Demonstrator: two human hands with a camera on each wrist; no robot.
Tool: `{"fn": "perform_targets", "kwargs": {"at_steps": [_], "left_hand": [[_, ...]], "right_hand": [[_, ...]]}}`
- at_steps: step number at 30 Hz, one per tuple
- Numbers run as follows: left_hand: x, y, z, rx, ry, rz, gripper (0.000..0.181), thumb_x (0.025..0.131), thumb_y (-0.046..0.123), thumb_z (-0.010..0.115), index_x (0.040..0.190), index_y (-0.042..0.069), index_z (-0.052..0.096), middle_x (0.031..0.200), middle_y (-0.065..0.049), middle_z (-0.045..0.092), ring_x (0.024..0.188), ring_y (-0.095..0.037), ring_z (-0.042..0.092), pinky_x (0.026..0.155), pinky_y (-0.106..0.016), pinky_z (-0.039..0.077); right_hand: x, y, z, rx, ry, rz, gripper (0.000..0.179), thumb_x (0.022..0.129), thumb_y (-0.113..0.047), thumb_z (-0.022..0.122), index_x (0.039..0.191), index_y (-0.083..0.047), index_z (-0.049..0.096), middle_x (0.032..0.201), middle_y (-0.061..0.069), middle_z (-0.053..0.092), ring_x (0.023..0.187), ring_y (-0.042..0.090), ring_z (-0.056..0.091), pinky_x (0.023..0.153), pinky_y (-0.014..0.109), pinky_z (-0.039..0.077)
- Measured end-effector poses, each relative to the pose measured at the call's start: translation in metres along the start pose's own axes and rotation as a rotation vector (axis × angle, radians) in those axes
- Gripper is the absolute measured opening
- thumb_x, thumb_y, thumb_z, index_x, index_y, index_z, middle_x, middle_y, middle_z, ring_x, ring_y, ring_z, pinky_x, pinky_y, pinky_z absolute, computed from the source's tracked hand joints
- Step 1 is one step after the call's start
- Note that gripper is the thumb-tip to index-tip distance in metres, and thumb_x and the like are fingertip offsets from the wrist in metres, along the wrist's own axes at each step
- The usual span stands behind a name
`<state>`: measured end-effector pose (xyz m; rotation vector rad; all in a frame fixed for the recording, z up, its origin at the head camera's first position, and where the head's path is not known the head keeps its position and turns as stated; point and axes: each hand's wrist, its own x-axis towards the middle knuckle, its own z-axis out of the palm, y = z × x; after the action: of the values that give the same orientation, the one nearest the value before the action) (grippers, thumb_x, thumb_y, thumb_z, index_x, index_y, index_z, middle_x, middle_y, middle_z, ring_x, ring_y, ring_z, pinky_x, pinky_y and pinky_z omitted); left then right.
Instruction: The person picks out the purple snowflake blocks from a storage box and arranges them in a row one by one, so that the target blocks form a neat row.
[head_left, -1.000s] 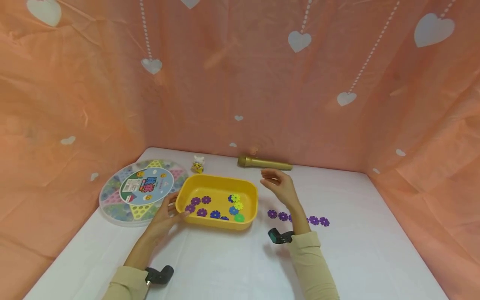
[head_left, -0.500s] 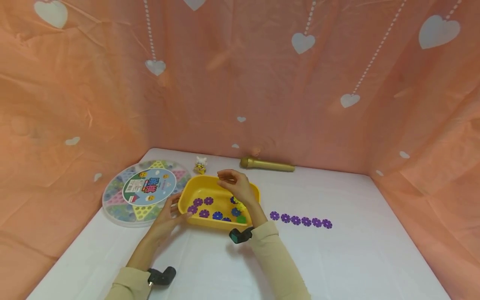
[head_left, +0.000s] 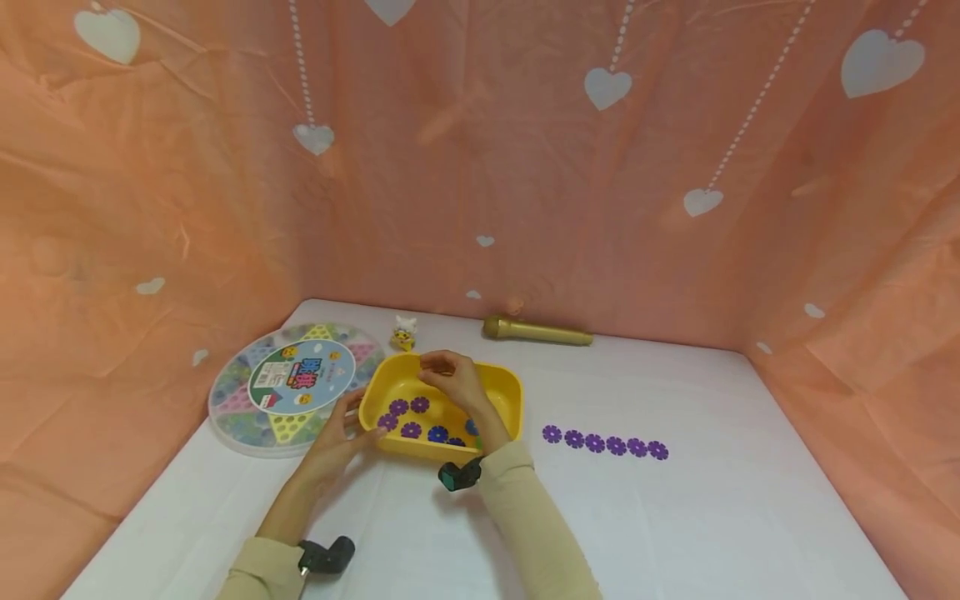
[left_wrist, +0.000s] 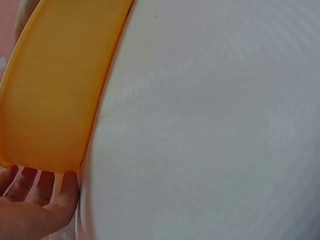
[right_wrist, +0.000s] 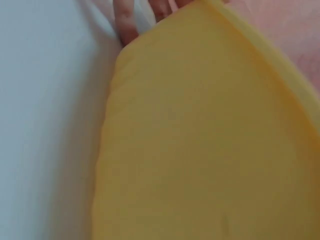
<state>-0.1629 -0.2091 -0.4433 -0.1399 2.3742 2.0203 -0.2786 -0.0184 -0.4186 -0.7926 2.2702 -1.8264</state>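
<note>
Left grip [head_left: 334,442] holds the left end of the yellow tray [head_left: 422,450]; right grip [head_left: 459,386] is over it, hold unclear.

The right hand [head_left: 456,387] has been brought leftward, from the right of the yellow tray [head_left: 511,392] a second ago to over it, and has been carried slightly farther left in the last half second. With that shift, the row of purple flower pieces [head_left: 595,443], partly covered before by the right forearm [head_left: 491,429], has been fully revealed, while the yellow pieces at the tray's right end have been hidden from the head view.
</note>
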Motion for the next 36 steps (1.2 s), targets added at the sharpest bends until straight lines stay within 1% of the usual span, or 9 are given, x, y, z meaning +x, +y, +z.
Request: {"fn": "perform_targets", "kwargs": {"at_steps": [4, 8, 12, 16, 21, 23, 25, 30, 36], "left_hand": [[0.000, 0.000, 0.000, -0.001, 0.001, -0.003, 0.078, 0.086, 0.009, 0.064, 0.147, 0.008, 0.015, 0.151, -0.019, 0.015, 0.134, -0.041, 0.023, 0.105, -0.052, 0.032], [0.000, 0.000, -0.001, -0.004, -0.001, 0.010, 0.078, 0.087, 0.009, 0.064, 0.146, 0.007, 0.014, 0.150, -0.020, 0.016, 0.133, -0.041, 0.024, 0.106, -0.051, 0.032], [-0.001, 0.001, -0.001, -0.011, -0.003, 0.021, 0.078, 0.086, 0.008, 0.064, 0.146, 0.007, 0.015, 0.150, -0.021, 0.017, 0.133, -0.041, 0.024, 0.106, -0.051, 0.032], [0.000, 0.001, -0.001, -0.002, -0.001, 0.009, 0.078, 0.086, 0.009, 0.064, 0.146, 0.007, 0.015, 0.150, -0.020, 0.016, 0.133, -0.041, 0.024, 0.105, -0.052, 0.033], [0.000, 0.002, 0.000, 0.021, 0.010, -0.022, 0.077, 0.086, 0.010, 0.065, 0.146, 0.009, 0.016, 0.151, -0.018, 0.016, 0.134, -0.041, 0.023, 0.105, -0.051, 0.033], [0.000, 0.002, 0.000, 0.017, 0.011, -0.024, 0.077, 0.086, 0.010, 0.064, 0.146, 0.009, 0.016, 0.151, -0.018, 0.016, 0.134, -0.041, 0.023, 0.106, -0.052, 0.032], [0.000, 0.003, 0.001, 0.016, 0.010, -0.025, 0.076, 0.086, 0.010, 0.064, 0.146, 0.008, 0.016, 0.151, -0.019, 0.016, 0.134, -0.041, 0.022, 0.106, -0.053, 0.032], [-0.002, 0.003, 0.001, -0.003, 0.001, -0.022, 0.076, 0.087, 0.009, 0.063, 0.146, 0.008, 0.016, 0.151, -0.020, 0.015, 0.134, -0.042, 0.021, 0.105, -0.054, 0.032], [-0.001, 0.003, 0.000, -0.012, -0.005, -0.012, 0.076, 0.087, 0.008, 0.063, 0.146, 0.008, 0.015, 0.151, -0.020, 0.014, 0.135, -0.042, 0.020, 0.106, -0.053, 0.031]], "right_hand": [[0.004, 0.008, 0.003, -0.057, -0.001, 0.010, 0.030, 0.086, -0.011, 0.066, 0.113, 0.003, 0.063, 0.108, 0.019, 0.065, 0.097, 0.029, 0.061, 0.082, 0.028, 0.053], [0.005, 0.010, 0.005, -0.138, -0.071, 0.019, 0.030, 0.085, -0.010, 0.067, 0.112, 0.003, 0.063, 0.108, 0.017, 0.065, 0.097, 0.027, 0.062, 0.082, 0.026, 0.053], [0.005, 0.012, 0.006, -0.194, -0.126, 0.021, 0.030, 0.085, -0.007, 0.066, 0.112, 0.004, 0.062, 0.108, 0.018, 0.065, 0.099, 0.028, 0.061, 0.084, 0.027, 0.052], [0.004, 0.013, 0.007, -0.244, -0.172, 0.090, 0.030, 0.087, -0.008, 0.065, 0.116, -0.001, 0.062, 0.112, 0.012, 0.064, 0.102, 0.024, 0.059, 0.090, 0.030, 0.050], [0.000, 0.017, 0.008, -0.277, -0.270, 0.207, 0.039, 0.088, -0.013, 0.064, 0.126, -0.009, 0.056, 0.122, 0.003, 0.059, 0.111, 0.019, 0.053, 0.099, 0.033, 0.044], [-0.001, 0.018, 0.008, -0.297, -0.302, 0.229, 0.041, 0.087, -0.014, 0.065, 0.127, -0.011, 0.055, 0.122, 0.000, 0.057, 0.111, 0.018, 0.051, 0.102, 0.034, 0.041], [-0.003, 0.019, 0.009, -0.329, -0.323, 0.227, 0.040, 0.087, -0.014, 0.066, 0.126, -0.012, 0.057, 0.118, -0.001, 0.056, 0.108, 0.016, 0.050, 0.102, 0.033, 0.040], [-0.004, 0.018, 0.011, -0.481, -0.350, 0.164, 0.033, 0.087, -0.014, 0.065, 0.120, -0.013, 0.061, 0.109, -0.001, 0.052, 0.100, 0.012, 0.048, 0.102, 0.030, 0.039], [-0.001, 0.017, 0.013, -0.523, -0.345, 0.175, 0.025, 0.087, -0.014, 0.065, 0.112, -0.013, 0.064, 0.104, -0.004, 0.054, 0.096, 0.010, 0.050, 0.099, 0.029, 0.042]]}}
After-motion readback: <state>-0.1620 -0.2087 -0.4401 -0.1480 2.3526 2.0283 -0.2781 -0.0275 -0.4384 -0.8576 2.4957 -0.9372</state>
